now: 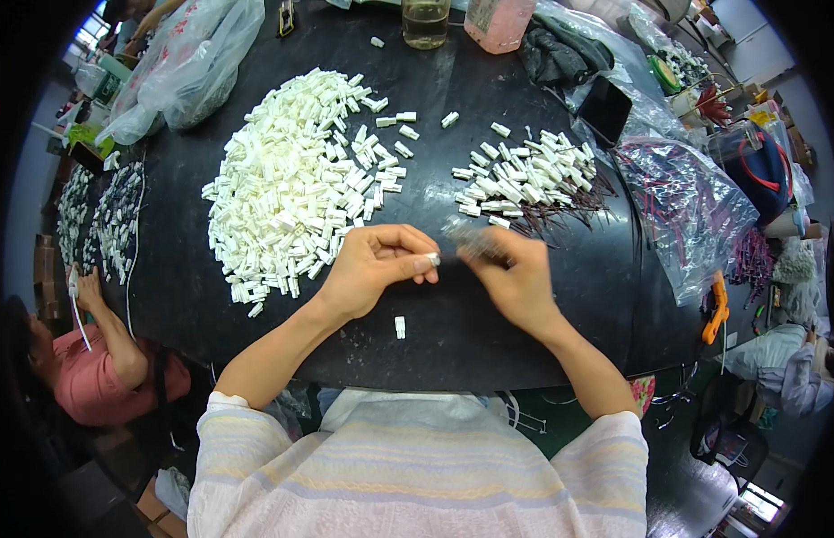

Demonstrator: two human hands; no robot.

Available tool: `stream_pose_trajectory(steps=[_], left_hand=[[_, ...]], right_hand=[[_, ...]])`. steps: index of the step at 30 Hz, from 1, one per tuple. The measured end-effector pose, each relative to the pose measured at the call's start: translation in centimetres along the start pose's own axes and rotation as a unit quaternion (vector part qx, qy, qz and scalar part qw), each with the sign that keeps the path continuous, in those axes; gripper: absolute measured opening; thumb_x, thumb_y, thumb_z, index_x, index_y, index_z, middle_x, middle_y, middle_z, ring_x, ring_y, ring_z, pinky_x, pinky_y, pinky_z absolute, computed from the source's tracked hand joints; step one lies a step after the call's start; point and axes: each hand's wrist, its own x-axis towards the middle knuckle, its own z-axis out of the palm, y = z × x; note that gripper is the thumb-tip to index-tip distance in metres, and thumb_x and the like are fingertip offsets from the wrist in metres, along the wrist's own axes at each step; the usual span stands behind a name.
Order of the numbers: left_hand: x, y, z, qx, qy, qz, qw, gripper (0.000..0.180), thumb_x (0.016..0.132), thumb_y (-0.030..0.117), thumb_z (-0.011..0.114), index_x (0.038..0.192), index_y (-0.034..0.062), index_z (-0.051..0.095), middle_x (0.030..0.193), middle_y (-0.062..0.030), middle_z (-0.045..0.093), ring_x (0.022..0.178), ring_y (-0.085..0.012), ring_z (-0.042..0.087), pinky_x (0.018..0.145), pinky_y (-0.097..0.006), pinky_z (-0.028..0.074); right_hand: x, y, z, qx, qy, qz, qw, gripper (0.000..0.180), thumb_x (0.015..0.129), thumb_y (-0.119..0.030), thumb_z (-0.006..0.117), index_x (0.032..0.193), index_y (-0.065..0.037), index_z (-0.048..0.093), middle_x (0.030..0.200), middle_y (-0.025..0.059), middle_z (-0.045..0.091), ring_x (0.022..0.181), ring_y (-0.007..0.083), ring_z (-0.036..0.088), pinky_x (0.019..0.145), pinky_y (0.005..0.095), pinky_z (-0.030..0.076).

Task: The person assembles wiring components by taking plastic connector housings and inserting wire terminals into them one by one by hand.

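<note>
Pinched between the thumb and fingers of my left hand is a small white plastic connector housing. Close by on the right, my right hand is curled around a grey, wispy bunch that looks like thin wires; motion smears its ends and the fingertips. One loose white housing lies on the table below my hands. A large heap of white housings spreads beyond my left hand. Past my right hand is a smaller pile of white housings with dark wires.
The black table carries clear plastic bags at far left and more plastic at right. A phone, an orange-handled tool, a jar of liquid and a pink container lie around. A person in red works at left.
</note>
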Motion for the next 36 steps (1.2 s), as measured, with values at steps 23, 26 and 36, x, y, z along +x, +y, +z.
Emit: stream_pose_trajectory(steps=[23,26,36], left_hand=[[8.5,3.9,12.9,-0.513,0.110,-0.048,0.850,0.029,0.082,0.010,0.039,0.054,0.0133,0.040,0.048,0.0027,0.037,0.046,-0.0105,0.036,0.049,-0.023,0.034],[7.9,2.8,11.1,-0.544,0.064,-0.042,0.835,0.021,0.088,0.019,0.039,0.078,0.0095,0.054,0.082,-0.0060,0.059,0.078,-0.0204,0.056,0.077,-0.039,0.047],[7.7,0.9,10.6,-0.538,-0.049,0.030,0.841,0.030,0.089,0.022,0.036,0.095,-0.0023,0.054,0.104,-0.0193,0.056,0.095,-0.0326,0.056,0.084,-0.043,0.045]], right_hand=[[4.7,-4.9,-2.4,0.453,0.215,-0.023,0.865,0.022,0.086,-0.015,0.053,0.070,-0.001,0.051,0.052,0.0032,0.047,0.043,0.0093,0.041,0.041,0.0228,0.034],[4.1,-4.9,-1.4,0.394,0.200,-0.036,0.897,0.022,0.085,-0.014,0.056,0.068,0.001,0.056,0.060,0.0053,0.057,0.050,0.0092,0.050,0.049,0.0212,0.040],[2.9,-3.9,-0.8,0.229,0.233,-0.130,0.936,0.015,0.083,-0.011,0.058,0.073,0.000,0.057,0.062,0.0019,0.055,0.054,0.0076,0.050,0.052,0.0205,0.038]])
